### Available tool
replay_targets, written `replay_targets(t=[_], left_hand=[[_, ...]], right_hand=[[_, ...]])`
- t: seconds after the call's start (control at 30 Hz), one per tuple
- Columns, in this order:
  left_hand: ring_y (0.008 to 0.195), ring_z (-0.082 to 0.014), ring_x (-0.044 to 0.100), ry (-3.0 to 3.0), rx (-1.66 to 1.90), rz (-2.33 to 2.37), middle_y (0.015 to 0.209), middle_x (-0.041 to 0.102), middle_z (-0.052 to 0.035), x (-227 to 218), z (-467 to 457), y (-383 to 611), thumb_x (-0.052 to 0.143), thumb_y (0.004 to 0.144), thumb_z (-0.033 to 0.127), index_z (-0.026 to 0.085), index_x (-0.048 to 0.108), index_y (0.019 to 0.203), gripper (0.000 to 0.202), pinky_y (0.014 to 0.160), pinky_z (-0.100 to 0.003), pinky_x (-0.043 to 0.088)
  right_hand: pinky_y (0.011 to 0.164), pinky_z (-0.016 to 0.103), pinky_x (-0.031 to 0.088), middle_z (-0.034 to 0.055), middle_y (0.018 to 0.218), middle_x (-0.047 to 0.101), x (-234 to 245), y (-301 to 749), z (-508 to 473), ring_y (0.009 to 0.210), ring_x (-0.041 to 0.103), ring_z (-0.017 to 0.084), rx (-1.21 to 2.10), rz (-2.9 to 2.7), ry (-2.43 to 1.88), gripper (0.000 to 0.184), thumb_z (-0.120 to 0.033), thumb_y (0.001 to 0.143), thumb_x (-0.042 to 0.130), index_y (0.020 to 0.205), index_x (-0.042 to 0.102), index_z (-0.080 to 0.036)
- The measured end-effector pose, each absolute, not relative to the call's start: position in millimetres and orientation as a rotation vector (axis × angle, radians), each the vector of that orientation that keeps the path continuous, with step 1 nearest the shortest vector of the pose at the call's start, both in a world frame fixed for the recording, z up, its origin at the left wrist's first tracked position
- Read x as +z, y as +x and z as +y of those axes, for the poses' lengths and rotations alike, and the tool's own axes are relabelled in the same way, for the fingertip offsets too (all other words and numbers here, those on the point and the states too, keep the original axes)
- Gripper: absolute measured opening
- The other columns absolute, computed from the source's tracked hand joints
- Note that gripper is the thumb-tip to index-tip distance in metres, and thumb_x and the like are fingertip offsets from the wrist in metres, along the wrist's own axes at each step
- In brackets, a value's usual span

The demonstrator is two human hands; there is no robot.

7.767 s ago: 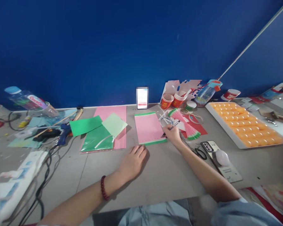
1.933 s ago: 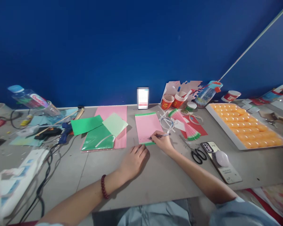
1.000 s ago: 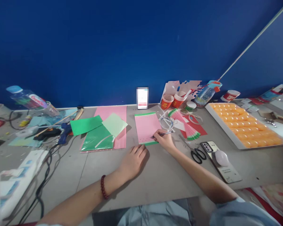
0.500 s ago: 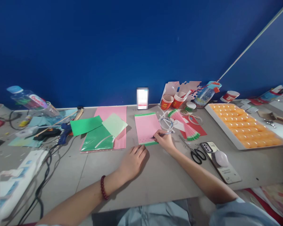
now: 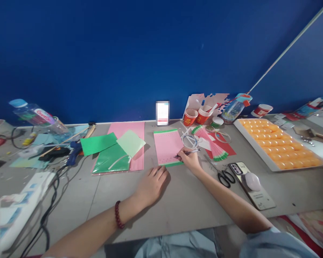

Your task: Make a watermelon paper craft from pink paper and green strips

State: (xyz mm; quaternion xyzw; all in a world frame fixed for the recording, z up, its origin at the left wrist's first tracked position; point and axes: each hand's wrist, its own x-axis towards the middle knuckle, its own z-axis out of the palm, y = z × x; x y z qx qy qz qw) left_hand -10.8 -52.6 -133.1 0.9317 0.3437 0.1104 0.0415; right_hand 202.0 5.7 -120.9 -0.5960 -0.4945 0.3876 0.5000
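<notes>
A pink sheet of paper with green bands along its far and near edges lies flat on the table, with small dark marks in rows near both bands. My right hand is closed around a pen, whose tip is at the lower right part of the pink sheet. Palm down, my left hand rests on the table by the sheet's near left corner, its fingers stretched out. Right of the sheet lies a pleated pink and green paper fan, on top of red paper.
Scissors and a phone lie to the right, near an egg-tray-like box of orange balls. Paper cups stand behind. Green paper, a glue gun, cables and a power strip are on the left.
My right hand has shifted slightly to the right with the pen, along the near edge of the pink sheet. My left hand has stayed in place.
</notes>
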Motion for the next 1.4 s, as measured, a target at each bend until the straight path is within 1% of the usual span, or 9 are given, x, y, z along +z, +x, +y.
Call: replay_targets(t=[0.17,0.3,0.57,0.83,1.07,1.2,1.4], left_hand=[[0.118,-0.0263,0.046,2.845,0.340,1.060,0.132,0.052,-0.0125,-130.3,-52.8,-10.5,0.043,0.086,0.009,0.015,0.045,0.129,0.044,0.095,-0.040,0.040],[0.117,-0.0265,0.046,2.854,0.314,1.068,0.132,0.051,-0.0124,-129.5,-53.3,-10.3,0.044,0.085,0.009,0.015,0.044,0.129,0.045,0.095,-0.040,0.040],[0.117,-0.0259,0.046,2.844,0.313,1.064,0.133,0.051,-0.0125,-129.4,-53.3,-10.4,0.039,0.087,0.010,0.016,0.044,0.130,0.044,0.094,-0.040,0.039],[0.117,-0.0272,0.047,2.846,0.316,1.072,0.132,0.051,-0.0125,-128.5,-53.2,-10.0,0.041,0.086,0.009,0.015,0.045,0.129,0.044,0.094,-0.041,0.040],[0.118,-0.0271,0.046,2.840,0.315,1.059,0.134,0.050,-0.0125,-130.9,-53.1,-10.5,0.043,0.087,0.011,0.015,0.045,0.130,0.044,0.095,-0.040,0.039],[0.117,-0.0273,0.046,2.848,0.307,1.058,0.133,0.051,-0.0126,-130.8,-53.2,-10.4,0.044,0.086,0.009,0.014,0.045,0.130,0.044,0.095,-0.040,0.039],[0.118,-0.0267,0.046,2.843,0.301,1.062,0.133,0.051,-0.0123,-128.0,-54.0,-10.7,0.042,0.086,0.009,0.015,0.045,0.130,0.044,0.095,-0.040,0.039]], right_hand=[[0.042,0.020,0.035,-0.0013,0.041,0.053,-121.7,206.5,8.3,0.041,0.047,0.011,0.942,-1.182,-1.452,0.015,-0.025,0.061,0.050,0.048,0.053,-0.018],[0.042,0.020,0.036,-0.0012,0.041,0.053,-122.5,207.8,9.9,0.041,0.048,0.011,0.963,-1.190,-1.448,0.014,-0.025,0.060,0.050,0.049,0.054,-0.018],[0.041,0.020,0.035,-0.0015,0.041,0.053,-119.8,207.5,9.2,0.040,0.046,0.010,0.979,-1.193,-1.453,0.014,-0.025,0.060,0.050,0.048,0.053,-0.018],[0.041,0.020,0.035,-0.0010,0.041,0.054,-123.4,208.6,9.8,0.041,0.047,0.010,0.967,-1.192,-1.467,0.015,-0.025,0.061,0.050,0.048,0.054,-0.018],[0.041,0.020,0.035,-0.0016,0.040,0.052,-123.2,208.8,9.6,0.041,0.047,0.011,0.959,-1.191,-1.464,0.015,-0.026,0.061,0.050,0.049,0.053,-0.018],[0.042,0.021,0.035,-0.0020,0.040,0.051,-121.6,207.2,9.0,0.040,0.047,0.011,0.958,-1.181,-1.466,0.014,-0.025,0.060,0.050,0.047,0.051,-0.019],[0.041,0.021,0.035,-0.0020,0.040,0.052,-122.7,207.1,9.9,0.041,0.048,0.011,0.930,-1.139,-1.480,0.014,-0.026,0.060,0.050,0.048,0.051,-0.019]])
